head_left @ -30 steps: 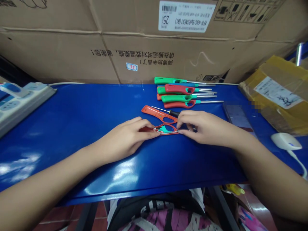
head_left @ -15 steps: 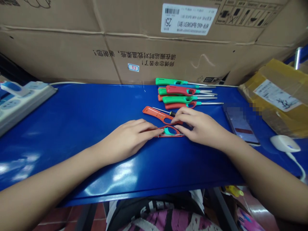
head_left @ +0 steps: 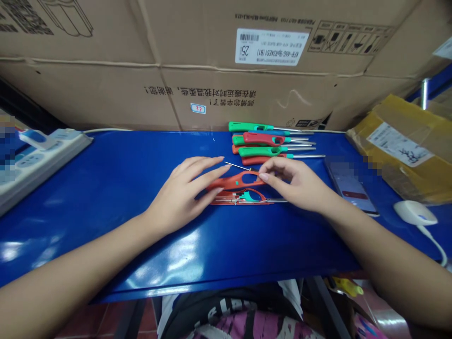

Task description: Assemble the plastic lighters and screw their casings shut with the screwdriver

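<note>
My right hand [head_left: 293, 181] pinches the right end of an orange lighter casing half [head_left: 231, 182], which is lifted a little off the table. Around that casing's left end, my left hand [head_left: 190, 188] has its fingers apart, with the thumb close to the lower edge. Just in front lies the other half of the gas lighter [head_left: 243, 197], opened up, with a turquoise trigger, thin wires and a metal tube showing. Behind the casing is a screwdriver [head_left: 238, 165], its handle mostly hidden by my right hand.
Several assembled lighters [head_left: 264, 138] lie stacked at the back of the blue table [head_left: 116, 188]. A phone [head_left: 351, 186], a white device with a cable [head_left: 415, 212] and a yellow-taped box [head_left: 399, 113] are on the right. A power strip [head_left: 45, 160] is left. A large carton [head_left: 197, 42] stands behind.
My right hand has raised the orange casing half and turned it over. My left hand has come off the open lighter half and spread its fingers beside the casing.
</note>
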`<move>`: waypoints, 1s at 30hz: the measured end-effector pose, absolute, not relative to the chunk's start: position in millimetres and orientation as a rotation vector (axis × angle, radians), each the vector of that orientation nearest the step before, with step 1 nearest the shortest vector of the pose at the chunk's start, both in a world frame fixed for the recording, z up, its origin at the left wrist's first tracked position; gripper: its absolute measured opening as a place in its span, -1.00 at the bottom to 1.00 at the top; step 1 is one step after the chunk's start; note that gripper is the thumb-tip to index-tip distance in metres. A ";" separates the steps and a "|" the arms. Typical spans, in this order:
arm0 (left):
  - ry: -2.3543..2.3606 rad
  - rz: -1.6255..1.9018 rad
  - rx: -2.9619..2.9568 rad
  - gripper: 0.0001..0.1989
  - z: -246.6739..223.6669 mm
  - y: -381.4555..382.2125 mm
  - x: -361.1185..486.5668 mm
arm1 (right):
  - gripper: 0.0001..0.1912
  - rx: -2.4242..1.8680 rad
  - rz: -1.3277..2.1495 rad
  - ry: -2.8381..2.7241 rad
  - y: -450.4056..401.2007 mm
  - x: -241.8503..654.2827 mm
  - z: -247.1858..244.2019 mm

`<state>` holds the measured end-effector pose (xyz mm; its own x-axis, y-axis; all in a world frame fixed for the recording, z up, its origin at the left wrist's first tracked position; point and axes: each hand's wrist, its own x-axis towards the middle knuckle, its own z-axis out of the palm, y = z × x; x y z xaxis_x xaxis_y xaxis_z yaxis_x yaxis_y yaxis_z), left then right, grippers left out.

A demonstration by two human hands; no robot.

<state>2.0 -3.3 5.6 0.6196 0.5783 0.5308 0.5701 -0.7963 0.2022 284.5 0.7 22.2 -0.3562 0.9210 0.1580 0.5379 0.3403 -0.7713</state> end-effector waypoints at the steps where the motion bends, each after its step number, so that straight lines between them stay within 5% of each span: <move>1: 1.012 0.922 2.846 -0.58 6.2 -2.0 0.0 | -0.77 -1.264 0.968 -1.947 0.5 284.1 23.4; 9: 0.880 0.841 2.922 -0.65 6.7 -0.8 -3.4 | -0.64 -1.342 1.394 -1.673 0.8 283.7 29.5; 16: 0.759 0.771 2.890 -0.64 0.5 0.7 -1.5 | -0.42 -1.150 0.847 -2.226 -5.3 284.1 22.3; 21: 0.742 0.758 2.935 -0.70 -1.9 0.3 -0.1 | -0.65 -0.987 0.488 -2.607 0.0 287.4 16.3; 30: 0.799 0.648 2.898 -0.68 -2.2 -2.1 5.1 | -0.70 -0.926 0.361 -2.659 1.7 289.4 11.9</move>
